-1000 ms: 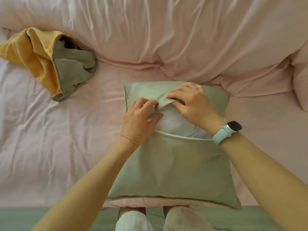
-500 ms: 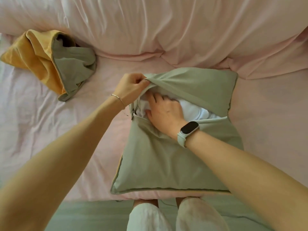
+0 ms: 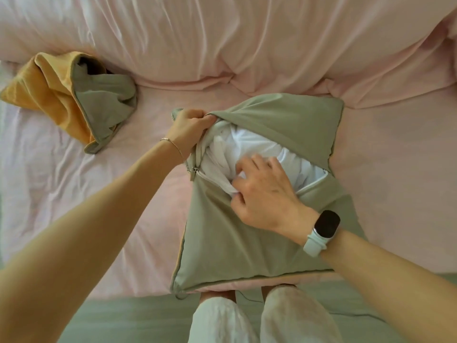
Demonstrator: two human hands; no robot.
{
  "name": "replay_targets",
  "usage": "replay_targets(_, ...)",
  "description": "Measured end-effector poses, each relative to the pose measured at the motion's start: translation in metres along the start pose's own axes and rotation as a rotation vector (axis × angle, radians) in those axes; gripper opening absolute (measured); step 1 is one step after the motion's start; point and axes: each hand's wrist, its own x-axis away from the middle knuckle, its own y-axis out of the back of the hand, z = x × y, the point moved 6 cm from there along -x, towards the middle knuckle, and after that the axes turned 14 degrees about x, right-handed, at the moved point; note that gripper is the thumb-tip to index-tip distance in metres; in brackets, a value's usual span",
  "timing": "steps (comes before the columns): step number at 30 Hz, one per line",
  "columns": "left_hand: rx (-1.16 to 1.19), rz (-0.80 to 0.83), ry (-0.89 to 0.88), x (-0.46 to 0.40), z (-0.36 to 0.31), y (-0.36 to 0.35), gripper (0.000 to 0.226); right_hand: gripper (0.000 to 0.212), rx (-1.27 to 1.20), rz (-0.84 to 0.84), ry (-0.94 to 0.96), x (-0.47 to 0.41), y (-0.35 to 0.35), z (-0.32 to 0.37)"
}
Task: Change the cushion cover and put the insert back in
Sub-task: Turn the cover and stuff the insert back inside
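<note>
We are seeing the sage green cushion cover (image 3: 237, 233) lying unzipped on the pink bedsheet (image 3: 99, 194), white insert (image 3: 249, 147) bulging out. Our left hand (image 3: 188, 127) is gripping the flap; our right hand (image 3: 262, 191) is pinching the insert.

The cushion cover (image 3: 247, 233) sat on the bed (image 3: 395, 169) around 5 o'clock of center, insert (image 3: 249, 144) poking out of its open far half. The spare cover (image 3: 81, 100) lay off at 10 o'clock, well apart. The bunched duvet (image 3: 247, 38) ran behind everything at 12.
</note>
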Motion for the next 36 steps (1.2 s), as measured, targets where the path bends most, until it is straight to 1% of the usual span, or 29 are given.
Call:
replay_targets(1, 0.031, 0.02, 0.002, 0.003, -0.003, -0.001, 0.011, 0.034, -0.035, -0.086, 0.003, -0.006, 0.011, 0.002)
replay_targets(3, 0.084, 0.049, 0.003, 0.008, -0.008, -0.004, 0.016, 0.03, -0.126, -0.302, -0.018, -0.019, 0.032, 0.004)
replay_targets(4, 0.09, 0.065, 0.004, 0.01, -0.011, -0.006, 0.019, 0.027, -0.16, -0.37, -0.047, -0.025, 0.035, 0.001)
replay_targets(5, 0.081, 0.079, 0.003, 0.011, -0.013, -0.009, 0.022, 0.022, -0.18, -0.387, -0.089, -0.032, 0.033, -0.002)
replay_targets(7, 0.062, 0.089, -0.008, 0.013, -0.014, -0.013, 0.022, 0.007, -0.202, -0.31, -0.184, -0.044, 0.021, -0.012)
replay_targets(8, 0.066, 0.087, -0.019, 0.013, -0.014, -0.012, 0.02, 0.005, -0.222, -0.238, -0.224, -0.047, 0.016, -0.016)
replay_targets(10, 0.073, 0.061, -0.043, 0.015, -0.014, -0.008, 0.018, 0.018, -0.212, -0.046, -0.253, -0.047, 0.006, -0.02)
replay_targets(13, 0.014, 0.053, -0.081, 0.019, -0.011, -0.005, 0.014, 0.057, 0.014, 0.215, -0.174, -0.04, -0.011, -0.024)
replay_targets(14, -0.024, 0.058, -0.104, 0.022, -0.011, -0.005, 0.013, 0.066, 0.058, 0.283, -0.161, -0.041, -0.016, -0.025)
replay_targets(15, -0.062, 0.054, -0.133, 0.024, -0.011, -0.004, 0.013, 0.07, 0.078, 0.31, -0.159, -0.044, -0.02, -0.024)
replay_targets(17, -0.11, 0.029, -0.183, 0.026, -0.01, 0.0, 0.01, 0.068, 0.094, 0.289, -0.178, -0.055, -0.027, -0.02)
replay_targets(19, -0.136, -0.017, -0.218, 0.026, -0.009, 0.007, 0.01, 0.056, 0.114, 0.271, -0.199, -0.063, -0.03, -0.017)
replay_targets(21, -0.186, -0.081, -0.226, 0.022, -0.006, 0.014, 0.012, 0.041, 0.049, 0.236, -0.217, -0.06, -0.03, -0.017)
replay_targets(22, -0.21, -0.11, -0.218, 0.02, -0.003, 0.017, 0.014, 0.036, -0.02, 0.195, -0.235, -0.054, -0.026, -0.018)
replay_targets(25, -0.244, -0.125, -0.142, 0.012, 0.012, 0.014, 0.02, 0.027, -0.218, -0.035, -0.23, -0.026, -0.006, -0.015)
replay_targets(27, -0.242, -0.105, -0.105, 0.009, 0.023, 0.01, 0.017, 0.028, -0.283, -0.081, -0.193, -0.01, 0.006, -0.015)
replay_targets(30, -0.204, -0.093, -0.068, 0.01, 0.037, 0.012, 0.015, 0.025, -0.502, 0.06, -0.221, 0.005, 0.013, -0.018)
replay_targets(32, -0.117, -0.098, -0.017, 0.013, 0.046, 0.017, 0.022, 0.02, -0.63, 0.145, -0.236, 0.008, 0.01, -0.021)
replay_targets(34, -0.003, -0.079, 0.056, 0.018, 0.052, 0.022, 0.022, 0.012, -0.739, 0.168, -0.303, 0.005, 0.004, -0.026)
replay_targets(36, 0.129, 0.0, 0.118, 0.028, 0.049, 0.023, 0.013, 0.019, -0.825, 0.143, -0.439, -0.006, -0.001, -0.036)
